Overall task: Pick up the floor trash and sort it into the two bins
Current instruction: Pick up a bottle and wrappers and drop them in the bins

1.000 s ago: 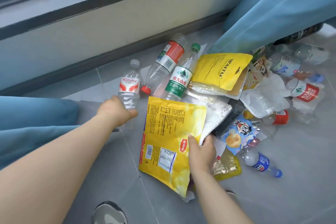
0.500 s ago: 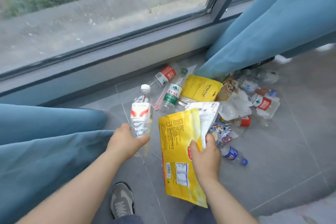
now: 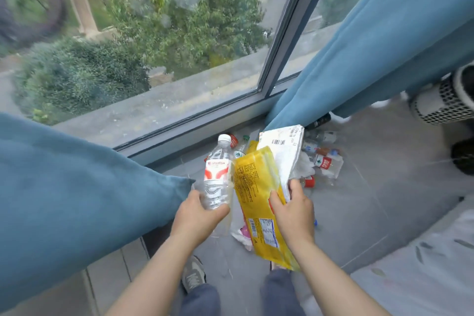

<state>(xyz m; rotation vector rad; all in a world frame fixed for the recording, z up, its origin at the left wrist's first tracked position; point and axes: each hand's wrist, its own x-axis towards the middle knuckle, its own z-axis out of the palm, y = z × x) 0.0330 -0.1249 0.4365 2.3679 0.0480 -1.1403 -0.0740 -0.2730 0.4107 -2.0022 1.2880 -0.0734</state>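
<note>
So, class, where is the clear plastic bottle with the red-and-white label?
In the head view the clear plastic bottle stands upright in the left hand, centre frame, just left of the yellow plastic snack bag that the right hand holds.

We are looking at a bottle (image 3: 216, 177) of clear, glossy plastic with a ribbed lower half and a shiny printed label, and beside it a yellow packet (image 3: 256, 192) of slick, light-catching film. Behind the packet we are seeing a white mailer (image 3: 284, 154) with a matt, creased surface, plastic or paper we cannot tell. The curtain (image 3: 372, 46) is reading as soft matt blue cloth, the floor (image 3: 384, 200) as smooth grey tile with a faint sheen, and the bin (image 3: 446, 108) as perforated mesh.
</note>
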